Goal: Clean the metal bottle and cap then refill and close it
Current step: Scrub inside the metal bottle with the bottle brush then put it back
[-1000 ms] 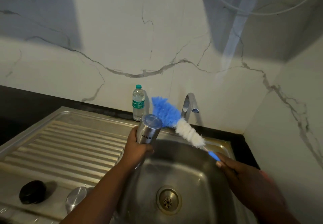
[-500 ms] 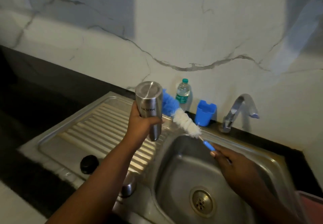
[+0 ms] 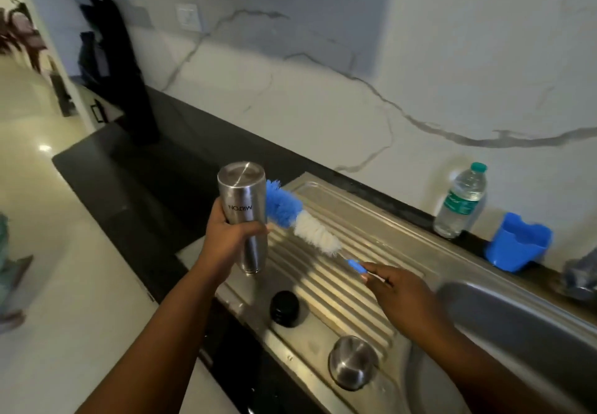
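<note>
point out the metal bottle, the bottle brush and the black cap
metal bottle (image 3: 243,216), head view, on the steel side wall
bottle brush (image 3: 318,231), head view, on the white bristles
black cap (image 3: 285,308), head view, on its top face

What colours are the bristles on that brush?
Blue at the tip, white nearer the handle: bottle brush, head view.

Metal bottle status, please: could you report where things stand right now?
Left hand holds metal bottle upside down. Right hand holds bottle brush, bristles outside bottle. Black cap, steel cup lid on drainboard. Nothing obstructing.
</note>
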`<state>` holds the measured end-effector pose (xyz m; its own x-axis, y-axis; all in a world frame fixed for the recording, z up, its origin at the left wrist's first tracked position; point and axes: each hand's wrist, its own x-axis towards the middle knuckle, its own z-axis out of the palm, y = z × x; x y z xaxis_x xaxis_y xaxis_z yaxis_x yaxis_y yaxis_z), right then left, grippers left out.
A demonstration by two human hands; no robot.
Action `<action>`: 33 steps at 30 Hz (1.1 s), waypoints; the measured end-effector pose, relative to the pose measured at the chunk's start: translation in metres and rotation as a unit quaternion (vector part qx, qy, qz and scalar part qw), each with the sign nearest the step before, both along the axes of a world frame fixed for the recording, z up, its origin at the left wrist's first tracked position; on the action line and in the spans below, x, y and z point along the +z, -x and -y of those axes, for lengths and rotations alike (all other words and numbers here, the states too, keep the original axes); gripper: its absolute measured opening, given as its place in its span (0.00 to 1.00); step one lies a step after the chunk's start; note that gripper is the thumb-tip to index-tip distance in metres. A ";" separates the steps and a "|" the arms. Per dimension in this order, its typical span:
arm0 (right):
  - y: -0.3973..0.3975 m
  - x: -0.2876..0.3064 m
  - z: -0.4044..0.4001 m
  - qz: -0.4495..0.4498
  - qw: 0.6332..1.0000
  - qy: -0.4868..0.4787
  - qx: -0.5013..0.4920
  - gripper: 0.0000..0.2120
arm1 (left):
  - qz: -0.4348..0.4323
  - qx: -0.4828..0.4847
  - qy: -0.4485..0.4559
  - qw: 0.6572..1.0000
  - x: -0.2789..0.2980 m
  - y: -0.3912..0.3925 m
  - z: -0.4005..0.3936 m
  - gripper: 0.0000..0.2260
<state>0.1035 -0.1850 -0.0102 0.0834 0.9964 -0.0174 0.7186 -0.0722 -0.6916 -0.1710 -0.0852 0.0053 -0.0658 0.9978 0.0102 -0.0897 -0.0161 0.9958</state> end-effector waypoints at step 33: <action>-0.127 0.156 0.017 0.092 0.978 -0.054 -0.176 0.07 | -0.244 0.012 -0.494 0.835 0.071 -0.123 0.022 0.38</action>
<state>0.2303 -0.2016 0.1459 0.4142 0.9002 0.1343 0.7756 -0.2719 -0.5696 -0.0479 -0.1068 0.0764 0.1672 0.4852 0.8582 0.3344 -0.8468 0.4136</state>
